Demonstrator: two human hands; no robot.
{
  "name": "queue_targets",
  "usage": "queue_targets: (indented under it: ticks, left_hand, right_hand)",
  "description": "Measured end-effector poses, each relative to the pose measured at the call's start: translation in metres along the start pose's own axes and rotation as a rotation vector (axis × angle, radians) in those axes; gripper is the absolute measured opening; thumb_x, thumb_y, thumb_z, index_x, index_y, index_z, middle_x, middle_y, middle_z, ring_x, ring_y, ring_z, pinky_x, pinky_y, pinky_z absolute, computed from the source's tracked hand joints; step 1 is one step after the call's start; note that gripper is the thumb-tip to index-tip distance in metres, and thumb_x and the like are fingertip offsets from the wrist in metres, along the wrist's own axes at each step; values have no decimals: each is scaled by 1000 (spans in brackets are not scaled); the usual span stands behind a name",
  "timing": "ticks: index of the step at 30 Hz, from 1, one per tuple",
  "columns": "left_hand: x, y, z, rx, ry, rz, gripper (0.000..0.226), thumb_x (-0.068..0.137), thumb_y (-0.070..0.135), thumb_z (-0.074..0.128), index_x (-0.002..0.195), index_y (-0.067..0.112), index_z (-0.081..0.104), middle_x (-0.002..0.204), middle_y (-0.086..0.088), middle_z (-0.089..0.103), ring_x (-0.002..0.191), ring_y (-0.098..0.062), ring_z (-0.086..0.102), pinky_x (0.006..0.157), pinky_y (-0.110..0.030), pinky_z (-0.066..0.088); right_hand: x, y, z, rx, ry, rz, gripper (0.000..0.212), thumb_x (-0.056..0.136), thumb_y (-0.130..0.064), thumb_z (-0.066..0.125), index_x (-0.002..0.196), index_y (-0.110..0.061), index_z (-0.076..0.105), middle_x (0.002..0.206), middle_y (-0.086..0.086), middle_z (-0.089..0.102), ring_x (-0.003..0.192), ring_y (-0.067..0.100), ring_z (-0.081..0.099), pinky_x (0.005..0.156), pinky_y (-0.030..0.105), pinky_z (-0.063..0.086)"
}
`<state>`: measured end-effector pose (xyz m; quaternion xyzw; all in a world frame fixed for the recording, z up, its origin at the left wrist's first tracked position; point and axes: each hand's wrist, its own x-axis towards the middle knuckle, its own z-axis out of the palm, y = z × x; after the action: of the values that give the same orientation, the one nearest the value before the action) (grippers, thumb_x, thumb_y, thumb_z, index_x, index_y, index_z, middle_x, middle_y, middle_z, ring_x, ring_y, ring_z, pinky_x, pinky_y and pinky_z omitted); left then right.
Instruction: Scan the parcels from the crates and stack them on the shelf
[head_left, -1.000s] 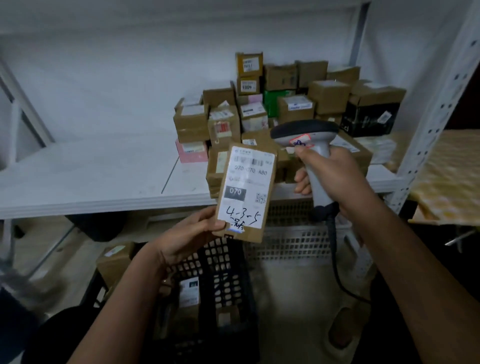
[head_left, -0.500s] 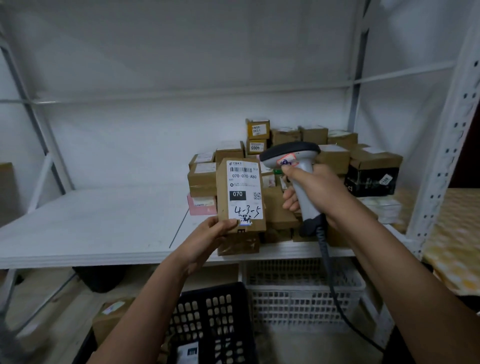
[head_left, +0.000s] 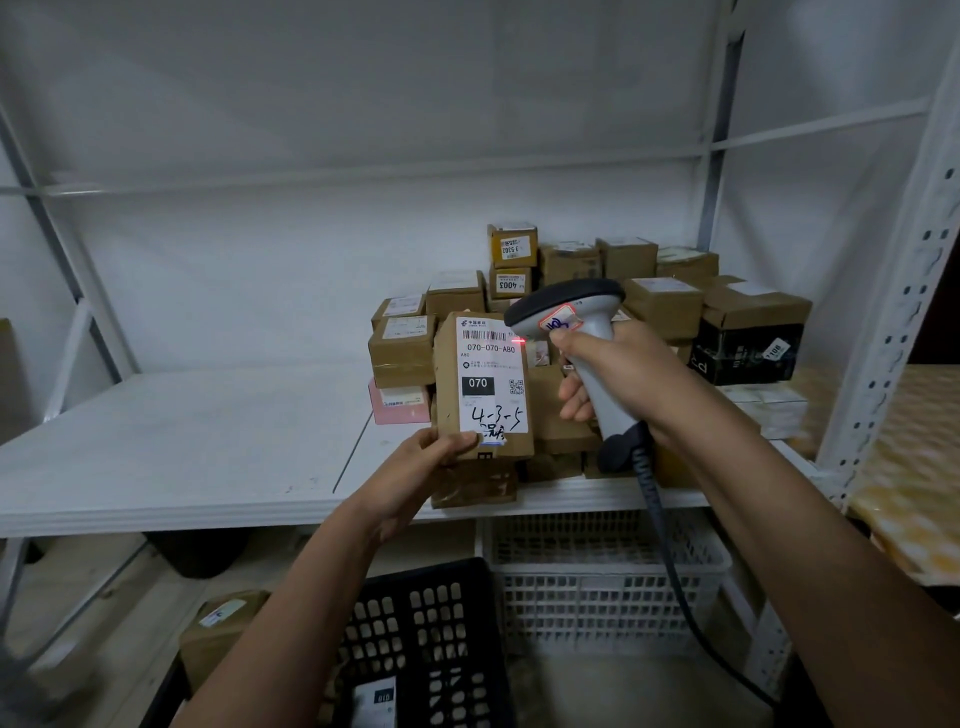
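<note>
My left hand (head_left: 421, 470) holds a brown parcel (head_left: 485, 384) upright by its lower edge, white label facing me, in front of the stack of parcels (head_left: 649, 306) on the white shelf (head_left: 182, 457). My right hand (head_left: 618, 374) grips a grey barcode scanner (head_left: 571, 322) just right of the parcel. The scanner head points left at the label, and a red dot glows at the label's upper right edge. A black crate (head_left: 431, 644) with parcels inside sits below my arms.
A white crate (head_left: 602, 571) stands under the shelf beside the black one. A loose brown box (head_left: 223, 629) lies on the floor at the left. Shelf uprights rise at right (head_left: 893, 312) and left. The scanner's cable hangs down to the right.
I have raised the parcel and the scanner toward the shelf stack and my view has tilted up. The red scan light now shows on the label.
</note>
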<state>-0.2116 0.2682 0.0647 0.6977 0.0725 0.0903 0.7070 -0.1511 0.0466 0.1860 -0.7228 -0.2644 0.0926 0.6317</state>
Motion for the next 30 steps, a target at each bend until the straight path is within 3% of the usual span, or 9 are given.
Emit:
queue_targets:
  ticks: [8,12,15,19,22,26,30]
  left_hand:
    - [0,0,1,6,-1,-6,76,71,53,79,131,11,58,123,-3,71,122,-30,61,114,-54,37]
    - [-1,-1,-3,-14,16,-9,59,85,47,71,130,12,60,123,-4,71,119,-25,63,104,-41,47]
    - [-8,6,-20,-175,159,27,35,99,36,52,123,14,63,117,-6,73,107,-19,68,94,-30,49]
    - [-16,6,-61,-320,480,24,32,98,38,50,108,13,66,98,-10,69,91,-23,64,91,-39,53]
    - [-18,-6,-77,-257,585,-54,31,97,41,50,97,15,67,90,-8,64,87,-23,62,88,-43,54]
    - [-4,-32,-82,-98,619,-182,42,96,53,47,98,16,68,98,-12,70,90,-24,66,71,-34,53]
    - [12,-56,-80,249,560,-233,67,97,65,34,118,9,64,120,-17,65,111,-31,60,92,-44,50]
  right_hand:
    - [2,-1,-1,-22,2,-20,28,98,-28,58,86,-3,58,57,13,63,46,24,63,44,24,50]
    - [4,2,0,-4,5,-18,26,98,-28,58,89,-4,59,56,13,64,47,25,63,44,24,50]
    - [6,9,-1,30,27,-7,24,98,-28,59,91,-5,59,55,11,64,47,25,64,44,25,51]
    - [9,28,0,28,53,47,25,97,-30,59,90,-6,61,52,8,64,46,23,64,48,27,52]
    - [11,42,8,34,40,87,24,97,-30,60,91,-6,60,53,10,63,47,24,63,47,26,51]
    - [13,55,20,29,10,126,26,97,-30,60,91,-5,60,54,11,63,47,25,63,44,26,50]
    - [13,70,27,0,10,175,33,96,-32,61,92,1,61,55,13,66,47,26,65,44,25,50]
